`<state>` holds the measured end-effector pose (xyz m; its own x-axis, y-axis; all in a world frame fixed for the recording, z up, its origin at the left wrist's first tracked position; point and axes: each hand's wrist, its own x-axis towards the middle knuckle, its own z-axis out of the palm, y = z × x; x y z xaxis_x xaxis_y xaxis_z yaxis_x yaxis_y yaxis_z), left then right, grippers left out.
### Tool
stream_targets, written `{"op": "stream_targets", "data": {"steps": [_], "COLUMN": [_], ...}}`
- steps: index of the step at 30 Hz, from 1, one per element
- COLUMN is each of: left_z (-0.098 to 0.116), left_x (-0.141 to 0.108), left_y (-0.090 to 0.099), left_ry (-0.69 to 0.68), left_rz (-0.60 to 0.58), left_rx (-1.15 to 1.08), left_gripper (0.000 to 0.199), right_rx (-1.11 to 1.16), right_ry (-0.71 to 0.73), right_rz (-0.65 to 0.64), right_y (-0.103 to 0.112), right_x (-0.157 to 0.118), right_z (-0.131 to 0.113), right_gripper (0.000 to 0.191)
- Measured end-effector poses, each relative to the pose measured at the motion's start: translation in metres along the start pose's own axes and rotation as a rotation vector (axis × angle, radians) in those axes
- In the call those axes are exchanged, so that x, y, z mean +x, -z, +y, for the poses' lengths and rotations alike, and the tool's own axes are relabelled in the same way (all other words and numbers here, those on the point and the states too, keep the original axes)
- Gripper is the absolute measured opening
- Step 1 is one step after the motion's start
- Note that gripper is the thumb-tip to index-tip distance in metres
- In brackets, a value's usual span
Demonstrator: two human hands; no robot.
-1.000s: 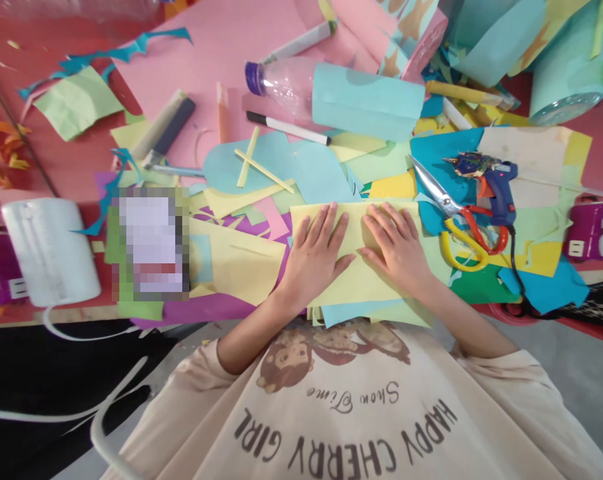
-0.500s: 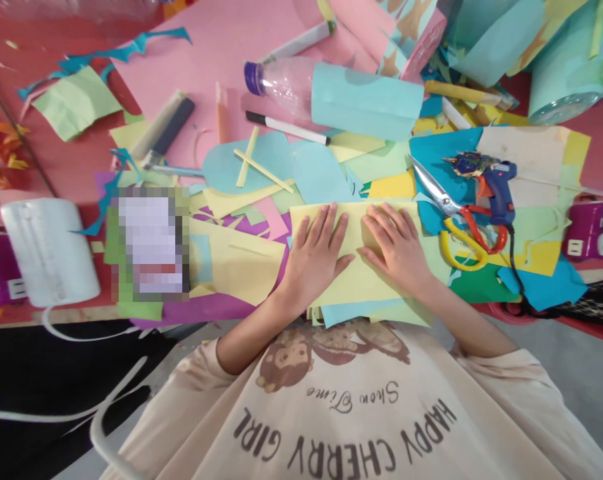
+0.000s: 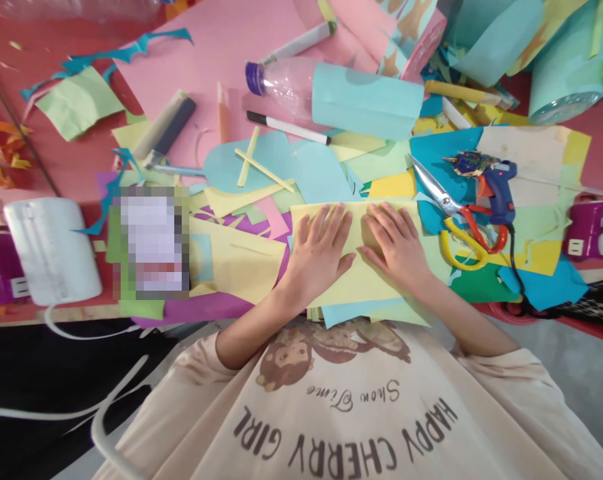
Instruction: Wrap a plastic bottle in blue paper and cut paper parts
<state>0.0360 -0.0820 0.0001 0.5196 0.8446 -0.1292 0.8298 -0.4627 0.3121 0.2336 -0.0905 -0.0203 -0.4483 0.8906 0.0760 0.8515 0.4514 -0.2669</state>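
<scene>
A pale yellow sheet of paper (image 3: 357,267) lies in front of me on top of other coloured paper. My left hand (image 3: 320,250) rests flat on its left half, fingers stretched toward the far edge. On the right half lies my right hand (image 3: 395,243), also flat with its fingers extended. Neither hand grips anything. Just right of the sheet are scissors (image 3: 454,210) with red and yellow handles, their blades slightly apart. A blue glue gun (image 3: 498,190) sits beside them. Another yellow paper piece (image 3: 241,263) is left of my left hand.
A plastic bottle (image 3: 291,83) wrapped in light blue paper lies beyond the sheet, with a marker (image 3: 288,128) before it. At left are a blurred-out phone-like object (image 3: 154,240) and a white corded device (image 3: 54,250). The glue gun's black cord (image 3: 515,267) runs toward the table's near edge.
Both hands stay flat on the yellow sheet. My left hand's fingers have shifted very slightly to the right; otherwise the scene looks the same.
</scene>
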Motion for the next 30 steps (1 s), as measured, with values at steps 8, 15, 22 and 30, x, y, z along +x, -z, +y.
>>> {"op": "stream_targets", "data": {"steps": [8, 15, 22, 30], "left_z": [0.002, 0.004, 0.004, 0.006], "left_x": [0.001, 0.003, 0.007, 0.009], "left_y": [0.002, 0.006, 0.014, 0.019], "left_ry": [0.002, 0.004, -0.014, -0.023], "left_rz": [-0.021, -0.041, -0.056, -0.071], "left_rx": [-0.006, 0.018, 0.069, 0.102], "left_gripper": [0.059, 0.058, 0.057, 0.055], "right_rx": [0.029, 0.007, -0.050, -0.098], "right_ry": [-0.022, -0.021, 0.029, 0.140], "right_rz": [-0.017, -0.013, -0.003, 0.012], "right_y": [0.001, 0.003, 0.003, 0.000], "right_x": [0.001, 0.002, 0.015, 0.029], "right_z": [-0.001, -0.002, -0.006, -0.013], "right_gripper": [0.054, 0.050, 0.033, 0.028]}}
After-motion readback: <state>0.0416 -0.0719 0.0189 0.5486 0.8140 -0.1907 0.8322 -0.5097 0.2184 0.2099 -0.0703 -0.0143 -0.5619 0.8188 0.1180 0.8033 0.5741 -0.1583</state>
